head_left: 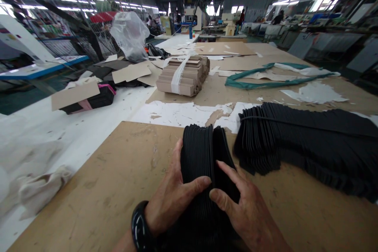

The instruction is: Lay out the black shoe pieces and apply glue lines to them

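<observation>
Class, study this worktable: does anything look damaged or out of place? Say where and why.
Yes: the white paper just beyond the black stack looks torn. Its edges are ragged, and brown surface shows through the gaps.

The left hand [171, 195] holds a black stack [196, 153] and the right hand [248, 201] touches its parted side, near a larger black pile [315, 134].
</observation>
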Motion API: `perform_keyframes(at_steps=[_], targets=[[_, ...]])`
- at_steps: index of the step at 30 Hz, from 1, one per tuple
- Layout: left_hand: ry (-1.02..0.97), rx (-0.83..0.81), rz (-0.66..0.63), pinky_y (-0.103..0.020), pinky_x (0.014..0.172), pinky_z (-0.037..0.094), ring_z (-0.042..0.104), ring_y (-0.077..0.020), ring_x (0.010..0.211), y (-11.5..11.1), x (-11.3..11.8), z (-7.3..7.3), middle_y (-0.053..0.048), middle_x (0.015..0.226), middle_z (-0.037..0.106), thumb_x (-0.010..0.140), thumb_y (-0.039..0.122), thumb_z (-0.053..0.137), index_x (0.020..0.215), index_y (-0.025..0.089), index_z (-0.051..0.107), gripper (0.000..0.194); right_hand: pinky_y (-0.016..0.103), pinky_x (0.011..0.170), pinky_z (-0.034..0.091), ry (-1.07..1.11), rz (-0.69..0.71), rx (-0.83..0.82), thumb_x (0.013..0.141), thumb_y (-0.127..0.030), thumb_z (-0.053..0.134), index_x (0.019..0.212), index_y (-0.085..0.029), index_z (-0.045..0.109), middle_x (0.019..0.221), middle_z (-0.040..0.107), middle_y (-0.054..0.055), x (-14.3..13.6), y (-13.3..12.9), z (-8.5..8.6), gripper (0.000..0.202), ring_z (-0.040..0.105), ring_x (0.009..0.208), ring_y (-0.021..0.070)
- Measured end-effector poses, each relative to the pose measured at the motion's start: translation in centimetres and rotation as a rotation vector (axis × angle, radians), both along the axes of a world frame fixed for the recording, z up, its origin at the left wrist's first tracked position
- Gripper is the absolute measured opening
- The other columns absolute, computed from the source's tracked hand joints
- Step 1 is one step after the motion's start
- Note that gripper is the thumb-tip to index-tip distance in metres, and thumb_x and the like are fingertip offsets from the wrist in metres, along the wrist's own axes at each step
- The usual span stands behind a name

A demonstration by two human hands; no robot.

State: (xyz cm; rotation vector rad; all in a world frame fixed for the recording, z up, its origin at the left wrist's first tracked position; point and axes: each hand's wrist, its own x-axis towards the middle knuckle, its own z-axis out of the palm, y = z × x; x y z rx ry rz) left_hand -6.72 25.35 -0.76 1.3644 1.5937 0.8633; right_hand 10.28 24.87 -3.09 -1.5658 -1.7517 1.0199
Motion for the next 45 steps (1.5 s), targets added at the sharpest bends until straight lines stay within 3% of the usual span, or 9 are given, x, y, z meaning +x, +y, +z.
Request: perform_keyframes(at_steps=[11,17,21,24,27,30,40,45], targets=[[-0.022,0.015,0.006,-0.043,0.110,0.013,0.017,-0.0249,0.133,-0.1,0.0,0.1,-0.010,0.146,0.018,0.065,0.040,0.066,0.139,0.019,0.005,0.098,0.046,0.100,0.034,0.033,-0.011,-0.027,0.071,-0.045,0.058,0.123,-0.022,0.050,0.127,0.049,0.008,-0.1,-0.1,0.3,0.057,0.043,0.119,0.0262],[-0.043,0.003,-0.002,-0.044,0.109,0.018,0.021,-0.0266,0.131,0.0,-0.1,-0.1,-0.010,0.145,0.020,0.065,0.040,0.066,0.139,0.020,0.004,0.098,0.043,0.106,0.026,0.013,0.113,0.080,0.083,-0.031,0.040,0.134,-0.031,0.033,0.140,0.032,-0.001,0.7,-0.1,0.0,0.052,0.027,0.130,0.0188],[-0.053,0.014,-0.027,-0.042,0.110,0.017,0.016,-0.0259,0.133,0.0,-0.3,0.0,-0.011,0.146,0.017,0.066,0.044,0.065,0.139,0.017,0.003,0.099,0.043,0.101,0.033,-0.055,0.100,0.106,0.086,-0.035,0.031,0.115,-0.027,0.057,0.134,0.043,0.004,0.7,-0.1,0.0,0.039,0.035,0.126,0.0220],[-0.076,0.011,-0.056,-0.042,0.110,0.017,0.018,-0.0248,0.132,-0.1,-0.4,0.1,-0.010,0.145,0.019,0.068,0.043,0.063,0.139,0.018,0.004,0.096,0.044,0.099,0.036,-0.091,0.044,0.112,0.082,-0.046,0.041,0.108,-0.025,0.062,0.128,0.048,0.007,0.2,-0.1,0.0,0.040,0.042,0.120,0.0251],[-0.091,0.007,-0.058,-0.041,0.110,0.016,0.020,-0.0233,0.132,-0.1,-0.5,0.1,-0.009,0.145,0.020,0.068,0.039,0.063,0.139,0.019,0.005,0.093,0.047,0.096,0.037,-0.131,0.023,0.106,0.072,-0.055,0.054,0.112,-0.026,0.060,0.130,0.046,0.009,-0.2,-0.2,-0.1,0.050,0.043,0.119,0.0290],[-0.108,0.019,-0.049,-0.039,0.110,0.017,0.019,-0.0230,0.132,-0.1,-0.5,0.1,-0.009,0.145,0.020,0.068,0.036,0.063,0.138,0.018,0.006,0.093,0.048,0.093,0.039,-0.167,-0.004,0.098,0.068,-0.054,0.059,0.116,-0.027,0.057,0.130,0.046,0.010,-0.3,-0.3,0.1,0.055,0.043,0.118,0.0307],[-0.112,0.021,-0.051,-0.038,0.109,0.019,0.019,-0.0226,0.132,-0.1,-0.5,0.0,-0.008,0.145,0.020,0.069,0.037,0.064,0.138,0.020,0.006,0.092,0.045,0.098,0.038,-0.290,0.050,0.081,0.076,-0.045,0.051,0.123,-0.021,0.051,0.134,0.041,0.012,-0.4,-0.5,0.8,0.053,0.040,0.123,0.0254],[-0.178,0.000,-0.074,-0.039,0.109,0.020,0.018,-0.0250,0.132,0.0,-0.7,0.0,-0.009,0.145,0.020,0.070,0.038,0.063,0.138,0.019,0.003,0.092,0.041,0.103,0.032,-0.215,0.180,0.175,0.086,-0.030,0.034,0.134,-0.025,0.035,0.138,0.037,0.004,0.2,-0.4,0.6,0.048,0.031,0.129,0.0172]])
